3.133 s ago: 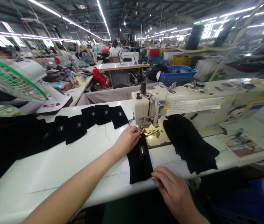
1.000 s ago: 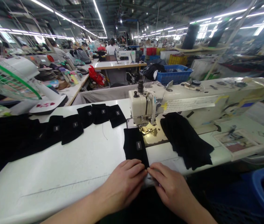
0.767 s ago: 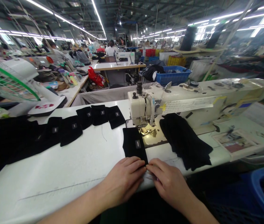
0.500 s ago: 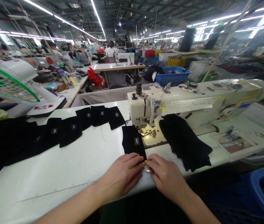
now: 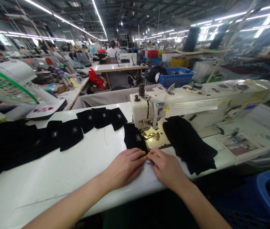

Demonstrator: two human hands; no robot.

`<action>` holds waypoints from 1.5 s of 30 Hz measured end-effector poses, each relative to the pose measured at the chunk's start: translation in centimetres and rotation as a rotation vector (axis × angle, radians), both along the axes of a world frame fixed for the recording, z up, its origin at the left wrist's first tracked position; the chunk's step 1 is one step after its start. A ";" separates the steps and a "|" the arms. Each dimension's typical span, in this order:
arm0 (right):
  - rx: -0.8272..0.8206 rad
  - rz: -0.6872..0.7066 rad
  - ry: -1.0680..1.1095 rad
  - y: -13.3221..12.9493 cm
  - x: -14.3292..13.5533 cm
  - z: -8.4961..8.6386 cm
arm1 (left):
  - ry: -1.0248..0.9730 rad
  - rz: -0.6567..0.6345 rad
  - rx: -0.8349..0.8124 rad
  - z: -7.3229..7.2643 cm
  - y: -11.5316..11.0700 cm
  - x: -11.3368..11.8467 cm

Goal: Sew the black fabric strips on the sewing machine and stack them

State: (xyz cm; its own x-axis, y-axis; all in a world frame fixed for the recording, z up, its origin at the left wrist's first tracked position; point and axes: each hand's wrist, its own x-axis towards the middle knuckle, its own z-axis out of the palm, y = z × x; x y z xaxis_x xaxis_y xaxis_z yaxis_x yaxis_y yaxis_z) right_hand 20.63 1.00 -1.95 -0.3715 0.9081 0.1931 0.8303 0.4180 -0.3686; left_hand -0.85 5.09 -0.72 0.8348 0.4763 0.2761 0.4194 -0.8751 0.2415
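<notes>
A black fabric piece (image 5: pixel 132 137) with a small grey label lies on the sewing machine table, its right edge beside the presser foot (image 5: pixel 149 134). My left hand (image 5: pixel 128 165) is closed on the near edge of this piece, fingers bent over it. Fingertips of my right hand (image 5: pixel 167 168) pinch the near right corner, almost touching the left fingertips. Something thin and pale shows under the right fingers, too small to name. The sewing machine (image 5: pixel 144 108) stands just beyond my hands. To the right, a stack of black fabric pieces (image 5: pixel 188 144) rests on the table.
Labelled black pieces (image 5: pixel 71 135) overlap in a row on the left, linked to a dark fabric heap. A white fan with a green guard (image 5: pixel 10 82) stands at far left. A blue basket (image 5: pixel 268 190) is low at right; another blue crate (image 5: pixel 177 78) stands behind the machine.
Both hands have moved forward, away from me, with the black fabric piece sliding further along past the presser foot. The row of labelled pieces looks the same.
</notes>
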 end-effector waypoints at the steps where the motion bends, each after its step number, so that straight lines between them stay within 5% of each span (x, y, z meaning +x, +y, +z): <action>1: 0.002 -0.002 -0.002 0.2 0.0 0.0 | 0.005 0.003 0.002 0.0 0.2 0.0; 8: 0.029 -0.025 0.001 0.3 -0.1 -0.1 | 0.008 0.016 0.013 0.0 1.3 -0.1; 15: 0.241 -0.113 0.087 -1.8 1.4 -0.5 | 0.000 0.041 0.023 -0.2 2.6 -0.2; 26: 0.439 -0.529 -0.034 -4.0 6.4 0.7 | -0.008 0.067 0.051 -0.1 4.4 -0.1; 34: 0.347 -0.683 -0.101 -4.5 8.0 1.0 | 0.009 0.085 0.061 0.0 5.7 0.0; 45: 0.260 -0.691 -0.110 -4.1 8.6 0.7 | 0.026 0.104 0.061 0.3 7.3 0.1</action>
State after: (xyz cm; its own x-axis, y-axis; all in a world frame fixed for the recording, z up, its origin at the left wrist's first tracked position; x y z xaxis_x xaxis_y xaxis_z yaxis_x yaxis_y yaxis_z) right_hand 29.27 -3.15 -1.24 0.2376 0.8720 0.4280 0.9619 -0.1498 -0.2288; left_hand -0.79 12.36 -0.38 0.7892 0.5435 0.2860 0.5140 -0.8394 0.1768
